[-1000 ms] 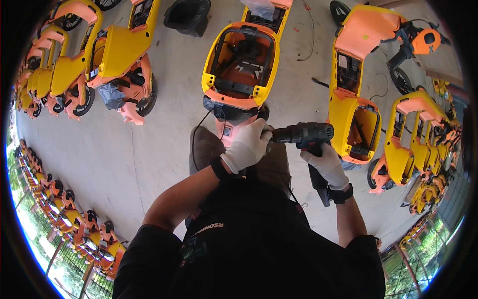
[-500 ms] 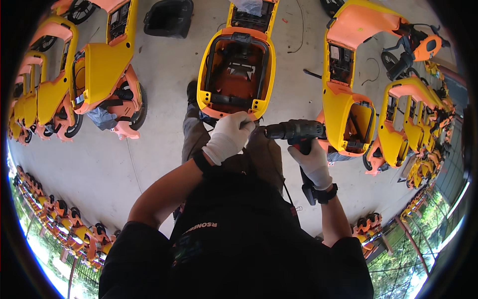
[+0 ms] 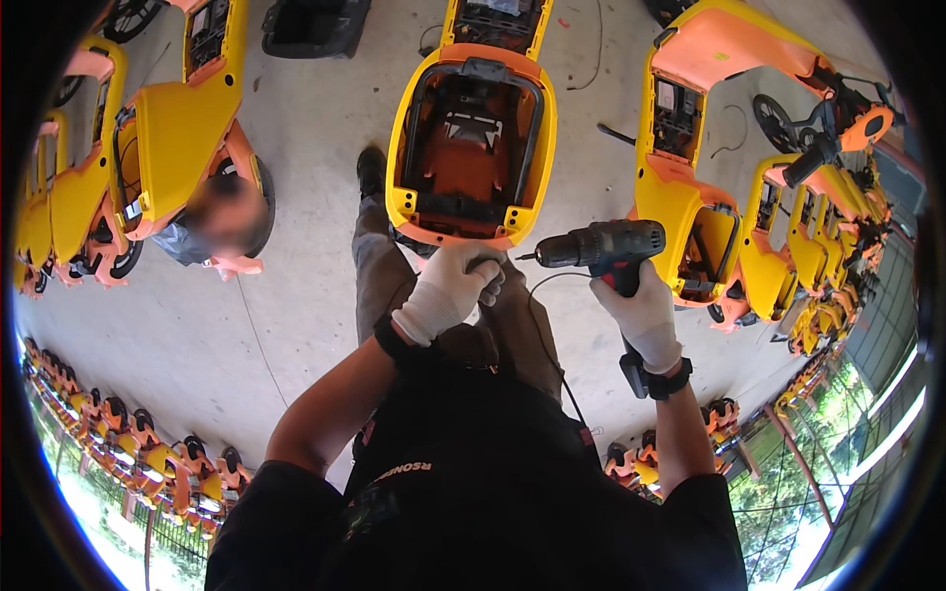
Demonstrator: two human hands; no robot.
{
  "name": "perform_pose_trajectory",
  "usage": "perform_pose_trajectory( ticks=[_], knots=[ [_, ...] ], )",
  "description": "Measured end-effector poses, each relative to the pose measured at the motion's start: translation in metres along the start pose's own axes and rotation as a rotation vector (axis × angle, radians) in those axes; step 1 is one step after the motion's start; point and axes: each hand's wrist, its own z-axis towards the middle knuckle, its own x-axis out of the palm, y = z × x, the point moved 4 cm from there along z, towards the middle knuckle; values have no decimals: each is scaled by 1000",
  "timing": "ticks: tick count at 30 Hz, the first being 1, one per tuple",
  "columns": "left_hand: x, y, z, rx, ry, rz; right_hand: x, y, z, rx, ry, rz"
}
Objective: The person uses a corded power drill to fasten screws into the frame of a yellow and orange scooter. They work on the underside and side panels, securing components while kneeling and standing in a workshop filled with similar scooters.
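Observation:
A black cordless drill (image 3: pixel 616 241) is gripped in my white-gloved right hand (image 3: pixel 642 313), its bit pointing left. My left hand (image 3: pixel 455 288), also in a white glove, has its fingers curled together just below the near edge of a yellow and orange scooter body (image 3: pixel 545 148). Whatever those fingers may hold is hidden. The drill bit ends a short way to the right of my left hand, apart from it. Inside the scooter's open seat well lies an orange-brown floor with a metal bracket (image 3: pixel 473 128).
More partly stripped scooters stand on the left (image 3: pixel 177 138) and right (image 3: pixel 690 227). A black bin (image 3: pixel 315 28) sits on the concrete floor at far left. Thin cables lie on the floor (image 3: pixel 729 130). Rows of scooters (image 3: pixel 148 458) line the fence behind me.
The drill has moved right and a little up, so its bit now shows clear of my left hand. My left hand has dropped slightly, fingers still curled. The view has shifted a little.

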Motion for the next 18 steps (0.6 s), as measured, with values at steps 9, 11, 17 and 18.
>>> perform_pose_trajectory(
  ticks=[9, 11, 17, 18],
  knots=[
    [-15, 45, 20, -59, -34, -44, 30, -3, 35, 29, 76, -101],
    [-19, 47, 22, -111, -26, -35, 39, -8, 40, 30, 112, -165],
    [-19, 51, 32, -186, -13, -63, 48, -17, 48, 54, 137, -244],
    [-20, 50, 33, -194, -12, -54, 49, -18, 49, 54, 142, -252]
  ],
)
